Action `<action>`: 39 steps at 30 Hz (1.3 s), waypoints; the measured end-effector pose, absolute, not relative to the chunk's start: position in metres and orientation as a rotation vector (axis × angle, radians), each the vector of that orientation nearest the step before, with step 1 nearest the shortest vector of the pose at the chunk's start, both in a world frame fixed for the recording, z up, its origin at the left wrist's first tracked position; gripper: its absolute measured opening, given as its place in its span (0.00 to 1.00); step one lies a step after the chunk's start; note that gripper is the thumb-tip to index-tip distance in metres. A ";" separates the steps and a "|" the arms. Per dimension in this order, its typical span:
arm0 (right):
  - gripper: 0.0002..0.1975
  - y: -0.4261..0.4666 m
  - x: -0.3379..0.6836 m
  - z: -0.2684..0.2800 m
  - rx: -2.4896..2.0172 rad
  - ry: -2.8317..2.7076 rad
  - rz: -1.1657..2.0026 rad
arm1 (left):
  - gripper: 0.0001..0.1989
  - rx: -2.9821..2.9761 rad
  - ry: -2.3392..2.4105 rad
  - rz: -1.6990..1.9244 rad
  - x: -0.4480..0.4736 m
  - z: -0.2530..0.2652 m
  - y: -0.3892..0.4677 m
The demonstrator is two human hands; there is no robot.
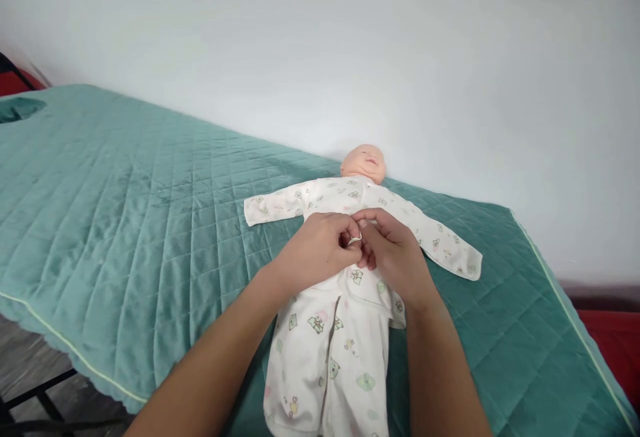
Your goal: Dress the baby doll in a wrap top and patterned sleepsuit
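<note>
A baby doll [363, 162] lies on its back, dressed in a white printed baby shirt [333, 190] with long sleeves spread to both sides. White printed baby pants [300, 357] cover its lower part. Over the doll's chest, my left hand [323, 247] pinches the front edge of the shirt, a bit of white cloth showing between thumb and fingers. My right hand [390, 250] is closed on the same front edge, its fingertips touching those of my left. Whatever fastener lies between the fingertips is hidden.
A green quilted cover [150, 223] spreads under the doll, with a pale piped edge. Behind it stands a white wall [300, 57]. Something red [610, 343] shows at the lower right, and dark metal legs [40, 390] at the lower left.
</note>
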State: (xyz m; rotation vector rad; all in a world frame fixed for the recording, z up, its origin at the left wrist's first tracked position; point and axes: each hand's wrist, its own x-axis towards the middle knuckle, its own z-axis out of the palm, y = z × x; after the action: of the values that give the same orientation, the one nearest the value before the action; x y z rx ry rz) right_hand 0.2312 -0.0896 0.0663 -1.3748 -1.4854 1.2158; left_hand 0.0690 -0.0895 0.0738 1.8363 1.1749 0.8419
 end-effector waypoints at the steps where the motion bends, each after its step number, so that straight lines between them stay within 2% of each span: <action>1: 0.10 -0.090 0.231 0.067 -1.359 -1.469 1.230 | 0.07 1.851 1.177 0.861 0.068 0.074 -0.089; 9: 0.09 -0.087 0.236 0.069 -1.312 -1.384 1.323 | 0.07 1.625 1.047 0.823 0.055 0.067 -0.080; 16: 0.12 -0.088 0.238 0.069 -1.326 -1.439 1.310 | 0.19 1.571 0.959 0.849 0.054 0.065 -0.078; 22: 0.16 -0.091 0.244 0.072 -1.318 -1.622 1.329 | 0.15 1.502 0.846 0.781 0.049 0.065 -0.074; 28: 0.15 -0.090 0.246 0.070 -1.318 -1.649 1.326 | 0.14 1.507 0.793 0.732 0.046 0.067 -0.074; 39: 0.07 -0.088 0.246 0.068 -1.250 -1.526 1.304 | 0.16 1.476 0.675 0.506 0.034 0.069 -0.068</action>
State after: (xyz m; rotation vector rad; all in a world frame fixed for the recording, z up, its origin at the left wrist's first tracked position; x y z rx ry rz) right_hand 0.2459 -0.0877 0.0682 -1.2496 -1.5257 1.3043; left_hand 0.0336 -0.0685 0.0693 1.4758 0.6747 0.5065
